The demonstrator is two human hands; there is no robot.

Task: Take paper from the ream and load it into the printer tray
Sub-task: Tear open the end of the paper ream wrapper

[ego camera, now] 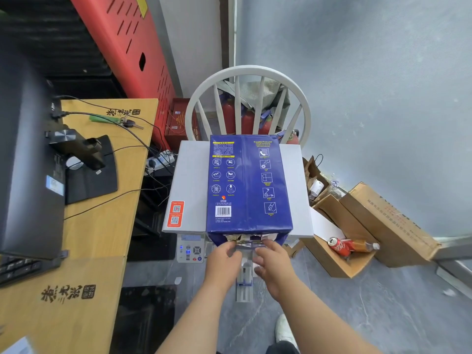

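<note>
A blue-wrapped ream of paper [249,183] lies flat on the grey lid of the printer [190,185], which stands on a white chair. The ream's near end is torn open, with white sheet edges showing. My left hand [224,259] pinches the torn wrapper flap at that end from the left. My right hand [272,261] grips the same flap from the right. Below my hands an extended grey paper tray [244,287] with a blue guide sticks out from the printer's front. The printer's control panel [190,249] is just left of my left hand.
A wooden desk [102,231] with a black monitor, cables and keys is at the left. Open cardboard boxes [357,226] holding a red can and a bottle sit on the floor at the right. The white chair back [249,80] rises behind the printer, with red fire extinguishers beyond.
</note>
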